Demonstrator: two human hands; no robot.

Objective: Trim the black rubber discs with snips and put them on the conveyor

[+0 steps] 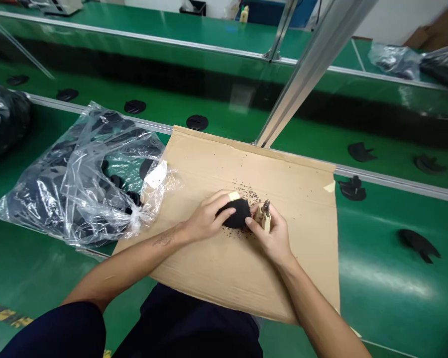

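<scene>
Over the cardboard sheet, my left hand is closed on a black rounded part, thumb on its near face and fingers along its far edge. Pale tape is wrapped on one finger. My right hand holds small nippers with pale handles, their dark jaws pointing up and away from the part. The thumb and a fingertip of that hand also touch the part's right edge. Tiny black scraps are scattered on the cardboard around the part.
A tied clear bag of black parts overlaps the cardboard's left side. Behind, a green conveyor belt carries several black pieces. A metal post rises past the cardboard's far edge. More black pieces lie on the right.
</scene>
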